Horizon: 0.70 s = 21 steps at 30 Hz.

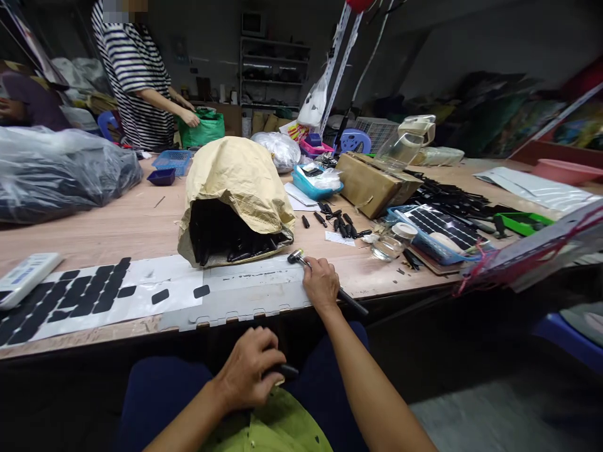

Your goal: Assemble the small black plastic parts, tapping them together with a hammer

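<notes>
My right hand (321,284) rests on the table's front edge, closed round the black handle of a small hammer (296,256) whose head lies on a grey strip (245,295). My left hand (249,367) is down at my lap, closed on a small black part (282,371) above a green cloth (277,427). Just beyond the hammer sits an open tan paper sack (235,182) full of black parts.
A white sheet with black pads (85,295) and a remote-like device (26,276) lie left. Loose black parts (336,223), a cardboard box (372,182), a glass jar (393,242) and trays of solar cells (438,229) crowd the right. A person in stripes (136,75) stands behind.
</notes>
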Tool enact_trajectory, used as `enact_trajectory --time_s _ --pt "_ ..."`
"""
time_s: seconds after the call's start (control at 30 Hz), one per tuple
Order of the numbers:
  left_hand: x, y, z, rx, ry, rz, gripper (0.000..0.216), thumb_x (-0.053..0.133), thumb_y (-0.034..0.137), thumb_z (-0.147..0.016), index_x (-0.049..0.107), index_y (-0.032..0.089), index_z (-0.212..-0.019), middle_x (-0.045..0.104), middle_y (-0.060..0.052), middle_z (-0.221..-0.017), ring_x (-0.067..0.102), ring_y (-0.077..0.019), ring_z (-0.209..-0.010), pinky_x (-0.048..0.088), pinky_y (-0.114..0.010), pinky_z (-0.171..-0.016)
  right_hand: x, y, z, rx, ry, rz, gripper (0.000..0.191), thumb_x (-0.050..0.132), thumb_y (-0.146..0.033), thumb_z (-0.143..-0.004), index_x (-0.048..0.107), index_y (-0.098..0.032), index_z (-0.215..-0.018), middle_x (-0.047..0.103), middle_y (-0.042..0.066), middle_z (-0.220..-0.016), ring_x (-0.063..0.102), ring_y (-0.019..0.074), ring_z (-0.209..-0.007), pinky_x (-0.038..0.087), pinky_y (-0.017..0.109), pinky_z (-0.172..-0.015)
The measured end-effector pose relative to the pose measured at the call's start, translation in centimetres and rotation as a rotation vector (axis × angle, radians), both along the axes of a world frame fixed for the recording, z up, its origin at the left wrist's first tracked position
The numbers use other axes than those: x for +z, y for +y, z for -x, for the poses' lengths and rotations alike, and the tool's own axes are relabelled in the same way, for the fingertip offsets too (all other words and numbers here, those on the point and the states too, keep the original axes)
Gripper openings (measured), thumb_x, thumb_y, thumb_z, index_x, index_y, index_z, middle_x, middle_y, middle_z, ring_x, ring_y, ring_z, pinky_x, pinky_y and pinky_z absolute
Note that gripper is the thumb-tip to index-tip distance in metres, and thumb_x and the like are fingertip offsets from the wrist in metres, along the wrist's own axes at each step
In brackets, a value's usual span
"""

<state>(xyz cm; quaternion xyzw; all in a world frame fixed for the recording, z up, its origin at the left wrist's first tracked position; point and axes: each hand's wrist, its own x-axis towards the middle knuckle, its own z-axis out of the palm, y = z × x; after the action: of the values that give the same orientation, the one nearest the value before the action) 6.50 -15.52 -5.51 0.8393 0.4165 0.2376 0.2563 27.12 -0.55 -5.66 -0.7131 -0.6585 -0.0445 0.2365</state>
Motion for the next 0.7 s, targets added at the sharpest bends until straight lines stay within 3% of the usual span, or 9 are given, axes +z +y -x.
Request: enact_trajectory --time_s 0.1,0.2,0.3,0.37,0.43,0.5,0.57,0.7 --pt "-4.1 -1.5 -0.2 0.059 0.075 0.17 0.019 0.063 0.023 -0.079 0.071 0.027 -0.097 0.064 -0.005 -0.095 0.061 -0.0202 -0.087 0.047 -0.033 -0.078 0.2 -0.1 0.1 -0.008 -0.001 0.016 0.025 0.056 -0.022 -0.09 0.068 -0.024 -0.112 0.062 0.007 -0.098 0.049 0.0207 -0.089 0.031 0.031 -0.072" --pt "-7.8 -0.8 0.5 0.251 0.169 0.413 0.026 0.057 0.025 -0.084 0.07 0.026 -0.106 0.069 -0.006 -0.103 0.065 -0.0235 -0.1 0.049 -0.033 -0.087 0.3 -0.1 0.1 -0.015 0.004 0.017 0.025 0.057 -0.022 -0.09 0.068 -0.024 -0.112 0.062 0.007 -0.098 0.049 0.0207 -0.089 0.031 0.03 -0.072" --pt "-8.6 -0.1 1.0 0.34 0.227 0.521 0.043 0.058 0.029 -0.084 0.061 0.026 -0.127 0.067 -0.009 -0.12 0.06 -0.0277 -0.116 0.047 -0.038 -0.097 0.3 -0.1 0.1 -0.011 0.009 0.002 0.025 0.057 -0.022 -0.089 0.068 -0.023 -0.111 0.062 0.008 -0.098 0.049 0.0207 -0.088 0.031 0.031 -0.072" --pt "-7.1 -0.2 0.9 0.275 0.222 0.464 0.049 0.063 0.03 -0.08 0.059 0.027 -0.129 0.067 -0.009 -0.119 0.062 -0.0278 -0.111 0.049 -0.037 -0.093 0.2 -0.1 0.1 -0.007 0.012 -0.008 0.025 0.056 -0.021 -0.089 0.068 -0.023 -0.111 0.061 0.008 -0.097 0.049 0.0208 -0.088 0.032 0.031 -0.072" --pt "-4.4 -0.2 0.6 0.145 0.186 0.32 0.037 0.061 0.031 -0.082 0.066 0.029 -0.118 0.07 -0.006 -0.105 0.066 -0.0237 -0.095 0.052 -0.033 -0.083 0.1 -0.1 0.1 -0.006 0.01 -0.014 0.025 0.056 -0.022 -0.089 0.068 -0.023 -0.111 0.062 0.008 -0.097 0.049 0.021 -0.088 0.032 0.031 -0.071" --pt "-1.4 0.7 0.7 0.101 0.116 0.119 0.025 0.053 0.033 -0.088 0.071 0.027 -0.104 0.07 -0.005 -0.09 0.066 -0.0192 -0.083 0.051 -0.029 -0.077 0.0 -0.1 0.0 -0.004 0.008 -0.02 0.025 0.056 -0.022 -0.089 0.068 -0.023 -0.111 0.062 0.008 -0.096 0.049 0.0213 -0.088 0.032 0.032 -0.071" --pt "1.0 2.8 1.6 0.279 0.039 -0.073 0.026 0.048 0.033 -0.091 0.072 0.024 -0.098 0.069 -0.006 -0.085 0.064 -0.0178 -0.08 0.05 -0.028 -0.077 -0.1 -0.1 0.0 -0.002 0.006 -0.025 0.024 0.056 -0.022 -0.089 0.069 -0.023 -0.11 0.061 0.008 -0.096 0.048 0.0213 -0.088 0.032 0.032 -0.071" --pt "3.4 9.4 5.4 0.921 0.057 -0.233 0.026 0.048 0.031 -0.088 0.07 0.019 -0.095 0.067 -0.009 -0.089 0.063 -0.0218 -0.081 0.05 -0.033 -0.078 -0.2 0.0 0.0 -0.005 0.013 -0.017 0.025 0.056 -0.022 -0.089 0.068 -0.023 -0.11 0.061 0.008 -0.096 0.048 0.0211 -0.088 0.032 0.031 -0.071"
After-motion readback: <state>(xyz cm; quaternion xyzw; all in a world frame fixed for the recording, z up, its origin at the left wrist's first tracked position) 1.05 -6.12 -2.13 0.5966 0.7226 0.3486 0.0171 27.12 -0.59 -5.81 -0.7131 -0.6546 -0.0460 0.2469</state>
